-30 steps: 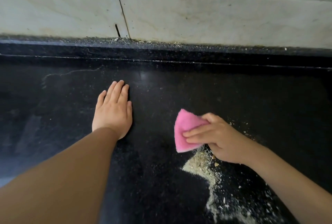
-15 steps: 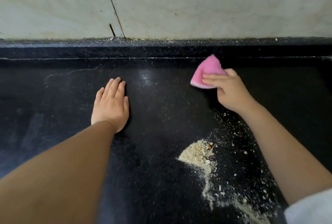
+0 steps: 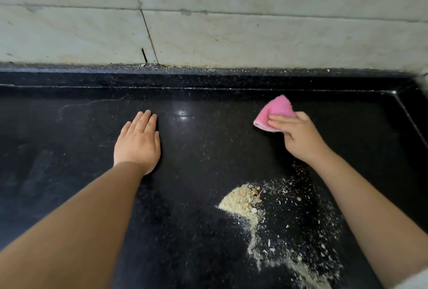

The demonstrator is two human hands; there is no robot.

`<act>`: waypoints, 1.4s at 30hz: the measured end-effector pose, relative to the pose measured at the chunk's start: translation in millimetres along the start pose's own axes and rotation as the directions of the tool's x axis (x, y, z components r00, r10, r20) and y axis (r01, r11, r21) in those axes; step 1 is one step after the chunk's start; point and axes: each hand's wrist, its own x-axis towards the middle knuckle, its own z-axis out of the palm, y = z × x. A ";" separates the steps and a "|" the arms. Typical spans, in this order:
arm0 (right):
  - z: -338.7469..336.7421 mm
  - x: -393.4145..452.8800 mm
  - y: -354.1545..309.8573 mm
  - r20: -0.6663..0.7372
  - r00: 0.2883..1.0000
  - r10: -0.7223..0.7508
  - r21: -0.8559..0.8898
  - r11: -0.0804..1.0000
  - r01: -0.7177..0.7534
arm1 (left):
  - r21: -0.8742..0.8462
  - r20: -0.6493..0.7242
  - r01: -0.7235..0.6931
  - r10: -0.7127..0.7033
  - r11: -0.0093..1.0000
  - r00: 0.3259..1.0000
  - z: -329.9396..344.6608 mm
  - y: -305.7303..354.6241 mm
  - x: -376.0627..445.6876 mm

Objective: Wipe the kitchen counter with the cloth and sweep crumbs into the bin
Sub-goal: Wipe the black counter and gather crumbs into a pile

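My right hand (image 3: 298, 137) holds a folded pink cloth (image 3: 275, 111) against the black counter (image 3: 208, 154), near its back right part. A pile of pale crumbs (image 3: 243, 202) lies nearer to me, below that hand, with a trail (image 3: 298, 268) running toward the front right and loose specks scattered around it. My left hand (image 3: 137, 142) rests flat on the counter at centre left, fingers straight and together, holding nothing. No bin is in view.
A raised black ledge (image 3: 208, 79) runs along the back of the counter, with grit along it, under a pale marble wall (image 3: 231, 34). A raised black edge (image 3: 412, 122) borders the counter at the right.
My right hand has carried the cloth from beside the crumb pile up toward the back of the counter and then to the right. My left hand stays flat in place.
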 end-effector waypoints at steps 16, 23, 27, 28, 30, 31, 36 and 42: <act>-14.6 -30.5 31.2 -0.005 0.995 0.102 -0.101 0.990 -0.102 | -0.110 -0.033 -0.238 0.236 0.965 0.971 10.3 55.2 -73.4; -15.5 -110.5 -16.8 0.036 0.998 0.045 0.002 0.999 -0.045 | -0.136 -0.033 -0.164 0.161 0.977 0.986 20.3 59.7 -82.1; -41.9 -142.0 -28.1 0.109 0.991 -0.083 0.067 0.995 0.076 | -0.158 -0.042 -0.156 0.151 0.975 0.988 18.9 62.3 -82.6; -47.7 -136.1 -19.9 0.040 0.997 -0.063 0.036 0.997 0.062 | -0.161 -0.041 -0.152 0.148 0.975 0.988 19.1 63.2 -82.7; -51.5 -118.1 5.8 -0.086 0.994 0.066 -0.039 0.997 -0.069 | -0.163 -0.041 -0.145 0.140 0.976 0.989 19.6 64.1 -82.1; -48.6 -111.1 16.2 -0.116 0.980 0.165 -0.062 0.983 -0.173 | -0.164 -0.038 -0.138 0.134 0.977 0.990 19.5 64.1 -82.3; -17.9 -135.3 -0.6 -0.147 0.930 0.336 -0.124 0.927 -0.354 | -0.169 -0.035 -0.123 0.119 0.978 0.992 20.2 65.2 -83.2; -26.1 -192.4 -44.5 -0.106 0.983 0.153 -0.009 0.988 -0.155 | -0.150 -0.013 -0.117 0.117 0.982 0.993 17.9 68.9 -84.4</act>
